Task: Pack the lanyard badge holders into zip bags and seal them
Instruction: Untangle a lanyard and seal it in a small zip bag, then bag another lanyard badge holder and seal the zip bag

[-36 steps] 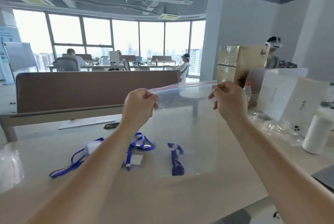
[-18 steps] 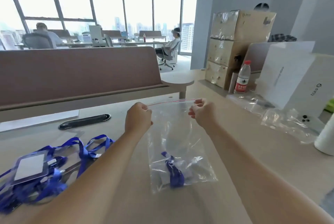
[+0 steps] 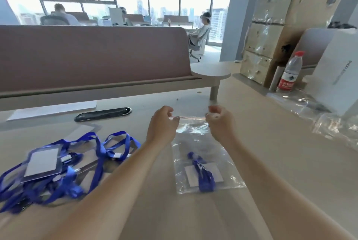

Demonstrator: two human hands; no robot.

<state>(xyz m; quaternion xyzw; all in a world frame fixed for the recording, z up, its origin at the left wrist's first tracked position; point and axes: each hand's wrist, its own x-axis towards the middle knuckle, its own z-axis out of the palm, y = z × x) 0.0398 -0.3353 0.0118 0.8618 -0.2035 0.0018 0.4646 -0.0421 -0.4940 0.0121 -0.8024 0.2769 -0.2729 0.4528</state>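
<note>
We see both hands at the far end of a clear bag (image 3: 195, 143) that lies along the table (image 3: 271, 172), straight ahead of us and between the two forearms. The left hand (image 3: 162, 123) has its fingers curled in and pinches the left top corner of the bag, and the right hand (image 3: 220, 123) is curled the same way and pinches the right top corner. The thin red zip strip (image 3: 191, 117) runs taut and level between the two pinches. We cannot tell whether the strip is pressed closed along its length, nor whether that top edge touches the table or sits just above it. The lower part of the bag lies flat on the table, and inside it, near the bottom edge, rests one badge holder (image 3: 218, 174) with a white card in it and its blue lanyard (image 3: 204, 178) bunched across the middle. To our left, well apart from the bag, a loose pile (image 3: 58, 166) of more blue lanyards and clear holders is spread on the table, just beside the left forearm. Beyond the pile a black grommet (image 3: 102, 114) is set into the tabletop, with a white sheet (image 3: 52, 110) just beside it and a brown partition (image 3: 93, 53) behind. To our right lie empty clear bags (image 3: 329, 125), crumpled, near a white box (image 3: 337, 77), a bottle (image 3: 289, 73) with a red cap, and stacked cartons (image 3: 280, 26).
</note>
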